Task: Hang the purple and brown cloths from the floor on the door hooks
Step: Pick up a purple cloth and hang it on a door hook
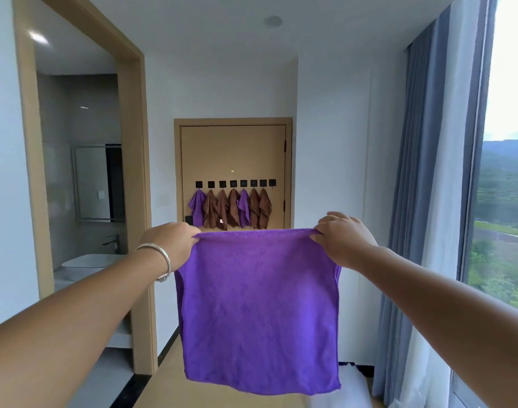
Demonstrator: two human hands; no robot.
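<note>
I hold a purple cloth [259,310] spread flat in front of me at arm's length. My left hand [170,244] pinches its top left corner and my right hand [344,238] pinches its top right corner. Far ahead stands a tan door [232,151] with a row of black hooks [234,183]. Purple cloths [197,207] and brown cloths [222,209] hang from all hooks except the rightmost hook [272,182], which is bare. The held cloth hides the door's lower part and much of the floor.
A bathroom doorway [131,201] with a sink opens on the left. Grey-blue curtains [422,201] and a tall window line the right side. Something white with a dark purple edge [350,378] lies on the floor behind the cloth's lower right corner.
</note>
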